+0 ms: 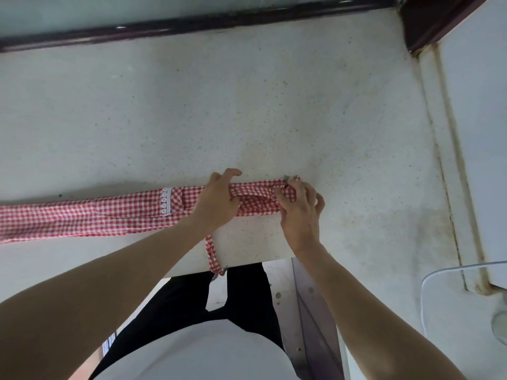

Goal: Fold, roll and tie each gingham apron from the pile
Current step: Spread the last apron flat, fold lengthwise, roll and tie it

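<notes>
A red-and-white gingham apron (90,215), folded into a long narrow strip, lies across the pale counter (219,119) and runs off the left edge. A white lace band (166,201) crosses it. My left hand (216,201) grips the strip near its right end, fingers curled round the cloth. My right hand (299,212) pinches the rolled right end, where a small metal ring (286,178) shows. A thin gingham strap (212,256) hangs down over the counter's front edge.
A dark window frame (192,23) runs along the back of the counter. A dark post (428,20) stands at the back right beside a white wall panel (477,133). A clear rounded container rim (439,272) shows at the lower right.
</notes>
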A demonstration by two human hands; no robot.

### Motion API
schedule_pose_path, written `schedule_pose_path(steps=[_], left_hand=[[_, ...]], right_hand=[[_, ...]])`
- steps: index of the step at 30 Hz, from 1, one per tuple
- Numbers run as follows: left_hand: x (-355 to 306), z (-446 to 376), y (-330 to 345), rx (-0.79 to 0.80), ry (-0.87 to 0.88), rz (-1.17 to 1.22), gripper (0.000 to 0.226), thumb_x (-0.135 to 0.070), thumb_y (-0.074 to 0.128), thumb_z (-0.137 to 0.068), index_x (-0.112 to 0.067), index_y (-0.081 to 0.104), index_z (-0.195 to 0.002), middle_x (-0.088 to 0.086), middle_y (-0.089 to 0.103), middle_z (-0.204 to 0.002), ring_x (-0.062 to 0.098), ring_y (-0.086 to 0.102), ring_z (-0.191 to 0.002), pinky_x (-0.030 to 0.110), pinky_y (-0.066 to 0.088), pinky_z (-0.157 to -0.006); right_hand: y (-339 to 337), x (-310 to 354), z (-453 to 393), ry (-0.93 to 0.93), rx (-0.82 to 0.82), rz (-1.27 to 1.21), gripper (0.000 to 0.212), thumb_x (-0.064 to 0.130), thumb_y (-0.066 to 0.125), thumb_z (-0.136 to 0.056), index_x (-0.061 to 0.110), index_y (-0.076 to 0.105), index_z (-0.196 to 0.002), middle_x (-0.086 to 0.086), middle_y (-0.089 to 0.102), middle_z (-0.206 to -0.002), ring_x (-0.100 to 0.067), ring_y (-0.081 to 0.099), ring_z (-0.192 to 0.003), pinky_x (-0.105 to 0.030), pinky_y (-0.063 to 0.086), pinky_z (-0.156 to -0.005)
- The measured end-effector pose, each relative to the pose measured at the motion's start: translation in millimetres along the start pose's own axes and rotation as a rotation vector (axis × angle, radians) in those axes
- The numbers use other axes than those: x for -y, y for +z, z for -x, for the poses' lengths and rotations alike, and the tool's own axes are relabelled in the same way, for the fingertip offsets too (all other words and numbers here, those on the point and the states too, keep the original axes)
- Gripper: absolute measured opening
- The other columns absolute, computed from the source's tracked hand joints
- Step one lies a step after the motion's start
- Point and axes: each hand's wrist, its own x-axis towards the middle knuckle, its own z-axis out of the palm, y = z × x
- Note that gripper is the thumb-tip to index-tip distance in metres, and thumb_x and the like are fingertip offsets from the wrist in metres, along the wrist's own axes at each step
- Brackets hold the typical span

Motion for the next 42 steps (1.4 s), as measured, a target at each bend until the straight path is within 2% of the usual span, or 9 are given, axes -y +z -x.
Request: schedule_pose_path(steps=[3,5,10,13,20,24,32,37,42], left_hand=[[2.1,5.1,9.1,-0.108,0.4,-0.305,0.047,-0.013,0.065,-0.082,-0.018,0.058,-0.129,0.011,0.048,-0.125,0.026,0.048,-0.112,0.04,0.043,-0.098],[-3.7,5.9,15.7,-0.107,0.582,-0.421,0.037,-0.019,0.065,-0.084,-0.014,0.062,-0.12,0.009,0.053,-0.12,0.026,0.047,-0.111,0.043,0.045,-0.098],[-9.0,-4.1,33.2,0.149,0.302,-0.339,0.067,-0.039,0.061,-0.094,-0.01,0.031,-0.146,0.009,0.048,-0.14,0.026,0.049,-0.126,0.042,0.04,-0.108],[-2.7,-8.6,33.5,0.137,0.272,-0.363,0.055,-0.034,0.06,-0.095,-0.01,0.039,-0.14,0.009,0.053,-0.132,0.026,0.053,-0.118,0.041,0.043,-0.103],[10.1,-7.0,34.8,0.06,0.292,-0.149,0.024,-0.025,0.055,-0.099,-0.008,0.066,-0.112,0.005,0.054,-0.101,0.016,0.049,-0.084,0.028,0.043,-0.079],[10.5,-9.6,35.2,0.05,0.249,-0.092,0.023,-0.022,0.057,-0.099,-0.005,0.07,-0.107,0.001,0.046,-0.095,0.014,0.045,-0.077,0.026,0.039,-0.074],[7.8,-18.1,32.7,0.082,0.145,-0.015,0.016,-0.016,0.068,-0.091,-0.006,0.069,-0.104,0.003,0.05,-0.101,0.018,0.051,-0.09,0.025,0.039,-0.084],[6.5,-19.7,29.4,0.101,0.163,-0.029,0.012,-0.017,0.068,-0.091,-0.008,0.069,-0.098,0.004,0.053,-0.1,0.019,0.052,-0.088,0.026,0.04,-0.08],[5.3,-20.9,24.3,0.094,0.127,-0.033,0.01,-0.014,0.072,-0.084,-0.009,0.069,-0.092,0.0,0.057,-0.089,0.02,0.057,-0.085,0.024,0.04,-0.074]], right_hand=[[0.9,4.2,0.0,-0.014,-0.004,0.014,0.05,0.009,0.082,-0.075,0.02,0.068,-0.121,-0.014,0.054,-0.134,-0.032,0.034,-0.127,-0.052,0.051,-0.089],[-0.6,5.2,-1.9,-0.036,-0.02,0.022,0.047,0.009,0.081,-0.075,0.016,0.069,-0.12,-0.016,0.056,-0.13,-0.032,0.036,-0.123,-0.049,0.053,-0.086],[-8.3,2.4,-5.6,-0.035,0.037,-0.171,0.037,0.008,0.074,-0.082,0.012,0.071,-0.119,-0.015,0.058,-0.13,-0.035,0.042,-0.124,-0.05,0.051,-0.096],[-28.6,-4.5,-14.3,0.028,0.136,-0.38,0.032,0.021,0.071,-0.089,0.014,0.07,-0.12,-0.008,0.06,-0.129,-0.028,0.048,-0.123,-0.037,0.044,-0.103],[-47.4,-10.8,-23.9,0.762,0.158,-0.749,0.04,0.039,0.065,-0.094,0.011,0.064,-0.122,0.001,0.069,-0.11,-0.015,0.065,-0.102,-0.039,0.055,-0.097],[-61.2,-8.6,-35.1,1.026,0.276,-1.07,0.024,0.035,0.063,-0.097,0.012,0.069,-0.093,-0.004,0.071,-0.095,-0.017,0.066,-0.087,-0.039,0.059,-0.088],[-65.7,-7.6,-31.9,0.735,0.617,-1.08,0.06,0.048,0.082,-0.067,0.015,0.072,-0.116,0.006,0.072,-0.093,-0.013,0.057,-0.085,-0.026,0.046,-0.072],[-53.6,13.9,-32.1,0.579,0.521,-0.908,0.054,0.053,0.085,-0.067,0.017,0.066,-0.102,-0.002,0.074,-0.102,-0.02,0.071,-0.097,-0.039,0.059,-0.085],[-50.2,51.1,-28.7,0.492,0.23,-0.654,0.026,0.037,0.075,-0.085,0.015,0.063,-0.092,0.004,0.068,-0.083,-0.01,0.066,-0.072,-0.019,0.053,-0.057]])
